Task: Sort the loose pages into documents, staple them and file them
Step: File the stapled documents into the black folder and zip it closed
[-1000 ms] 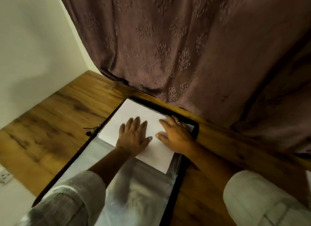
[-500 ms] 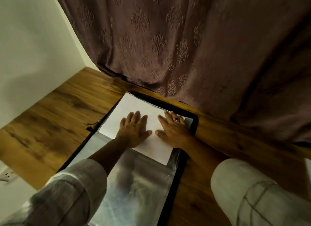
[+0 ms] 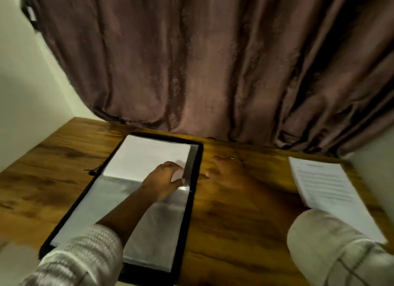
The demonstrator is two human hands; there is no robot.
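Head view, and the mauve curtain [image 3: 213, 62] fills the whole backdrop, hanging down to the far edge of the wooden table [image 3: 234, 211]. On the wood lies the black folder [image 3: 197, 157], opened flat with its clear pockets up, ready to take paper. White pages [image 3: 145, 155] sit in its far half, square to the rim, looking as good as filed. Well off to the right waits the printed stack [image 3: 328, 192], out of the way, likely next in line. Now the hands: the left hand [image 3: 164, 179] is on the near right corner of those white pages, fingers curled, probably steadying or tucking that corner, though a true pinch I cannot tell. The right hand [image 3: 226, 170] is blurred, over bare wood between folder and stack, fingers seemingly stretched out and holding nothing.
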